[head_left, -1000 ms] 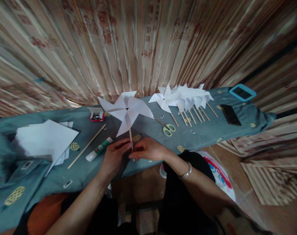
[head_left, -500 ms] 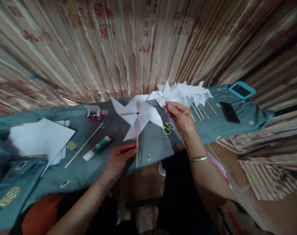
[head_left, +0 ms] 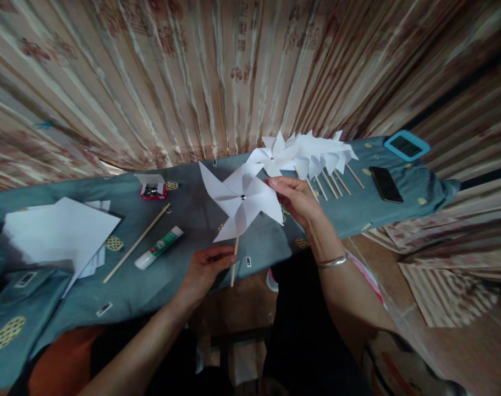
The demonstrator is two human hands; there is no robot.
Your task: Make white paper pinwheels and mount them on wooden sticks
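A white paper pinwheel with a shiny pin at its centre is held upright above the cloth. My left hand pinches its wooden stick low down, between thumb and fingers. At the pinwheel's right side, the fingertips of my right hand are closed at the edge of a blade. Behind that hand, green-handled scissors show only in part. Farther back lies a row of similar paper pinwheels, overlapping, their sticks pointing toward me.
To the left are a stack of white paper, a loose wooden stick, a glue stick and a small red box of metal pins. A black phone and a blue-framed device lie right. A curtain hangs behind.
My right hand has moved left and slightly down, from beside the far pinwheels to the held pinwheel's blade. The pinwheel has turned and shifted slightly right. The view has shifted a little.
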